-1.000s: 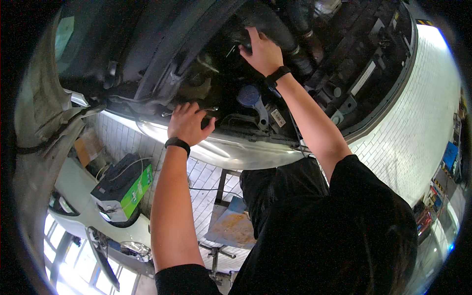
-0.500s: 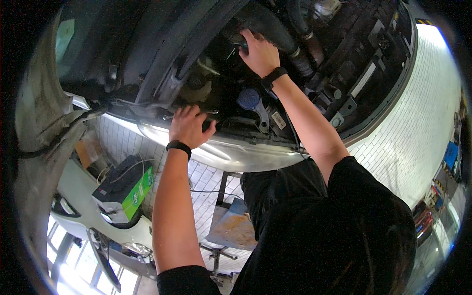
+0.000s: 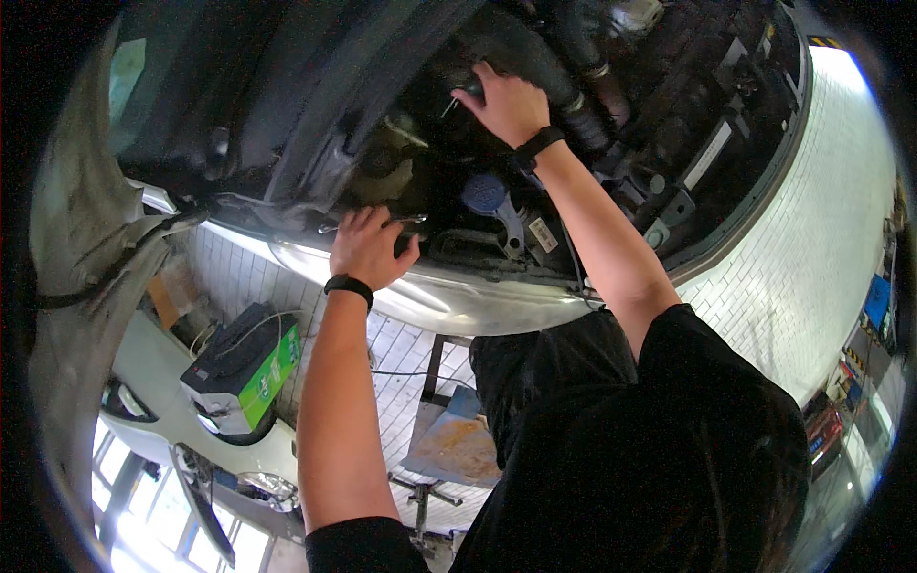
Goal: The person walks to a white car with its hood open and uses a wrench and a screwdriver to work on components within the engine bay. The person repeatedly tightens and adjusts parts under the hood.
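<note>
My left hand (image 3: 371, 246) rests on the engine bay's near edge, fingers draped over a silver wrench (image 3: 416, 219), thumb held apart. Higher up, deep among dark parts, my right hand (image 3: 510, 107) has its fingers bent around something dark that I cannot make out; a thin metal piece (image 3: 446, 107) pokes out by its thumb. A blue cap (image 3: 483, 195) lies between my hands, and a black ribbed hose (image 3: 571, 100) runs to the right of the right hand.
Around me are the car's pale bodywork (image 3: 478, 310), a green, white and black boxed machine (image 3: 239, 368) on the left, a rusty metal platform (image 3: 449, 444) below, another white car (image 3: 143, 344) at lower left, and assorted items along the far right.
My right hand has shifted slightly left, its fingertips lower in the picture. The whole scene sits slightly lower in view; my left hand stays on the wrench.
</note>
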A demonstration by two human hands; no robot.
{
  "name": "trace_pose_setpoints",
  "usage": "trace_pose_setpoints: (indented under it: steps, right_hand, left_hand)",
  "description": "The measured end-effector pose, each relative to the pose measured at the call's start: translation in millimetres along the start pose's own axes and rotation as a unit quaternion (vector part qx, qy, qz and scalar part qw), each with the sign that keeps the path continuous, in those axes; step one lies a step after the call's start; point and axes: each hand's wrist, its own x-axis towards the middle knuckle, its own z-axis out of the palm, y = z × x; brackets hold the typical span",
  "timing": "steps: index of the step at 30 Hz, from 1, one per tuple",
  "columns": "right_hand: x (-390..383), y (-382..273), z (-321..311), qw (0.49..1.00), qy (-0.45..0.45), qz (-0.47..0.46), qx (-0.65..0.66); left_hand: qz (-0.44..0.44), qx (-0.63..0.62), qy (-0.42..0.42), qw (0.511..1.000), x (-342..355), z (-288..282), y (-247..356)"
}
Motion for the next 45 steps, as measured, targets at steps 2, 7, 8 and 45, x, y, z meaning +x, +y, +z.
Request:
trace_pose_setpoints:
  steps: [2, 7, 8, 45]
  right_hand:
    - [0.6, 2.6, -1.5, 0.999, -0.039, 0.032, 0.003]
    - [-0.5, 5.1, -10.2, 0.994, -0.029, -0.031, 0.102]
    - [-0.1, 4.8, -11.0, 0.99, -0.035, -0.037, 0.128]
    - [11.6, -20.5, 25.4, 1.0, 0.021, -0.011, 0.001]
  left_hand:
    - [0.003, 0.004, 0.008, 1.0, -1.2, 1.6, -0.8]
    - [0.008, 0.014, 0.01, 1.0, -2.6, 4.1, -3.3]
    - [0.004, 0.018, 0.009, 1.0, -2.9, 4.2, -3.1]
    - [-0.007, -0.001, -0.011, 1.0, -5.0, 3.9, -4.2]
